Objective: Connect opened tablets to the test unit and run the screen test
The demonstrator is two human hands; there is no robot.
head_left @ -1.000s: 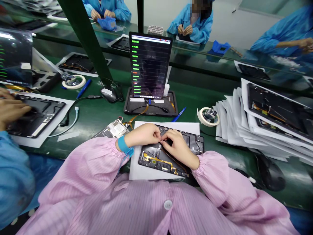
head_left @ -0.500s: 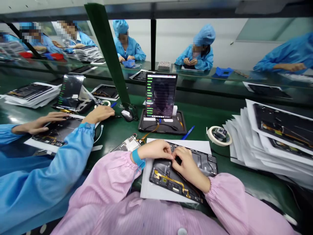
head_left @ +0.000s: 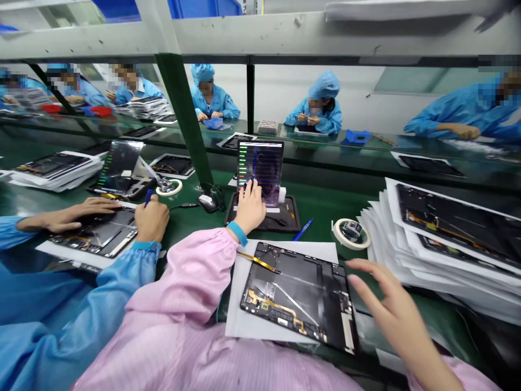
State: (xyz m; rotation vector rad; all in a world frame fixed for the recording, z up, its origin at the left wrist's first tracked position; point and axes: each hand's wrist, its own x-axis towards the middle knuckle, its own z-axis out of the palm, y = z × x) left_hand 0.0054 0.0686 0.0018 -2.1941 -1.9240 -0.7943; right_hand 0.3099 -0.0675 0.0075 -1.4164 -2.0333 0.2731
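My left hand (head_left: 251,207) reaches forward with fingers spread, its fingertips at the lower part of an upright tablet screen (head_left: 262,163) that shows lines and green labels. A blue band circles that wrist. The screen stands in a black tray (head_left: 293,220). In front of me an opened tablet housing (head_left: 299,288) with orange flex cables lies tilted on white paper (head_left: 235,320). My right hand (head_left: 388,304) is open at the housing's right edge, thumb and fingers apart, holding nothing. Whether it touches the edge I cannot tell.
Right of the housing are a tape roll (head_left: 351,233) and a tall stack of housings with paper (head_left: 407,239). A blue pen (head_left: 303,229) and a mouse (head_left: 208,201) lie nearby. At left, a co-worker's hand (head_left: 151,220) holds a pen over another housing (head_left: 106,231).
My left hand has left the housing and moved up to the screen, where blue lines now show. My right hand has moved off rightward and opened. The co-worker's hand has picked up a pen.
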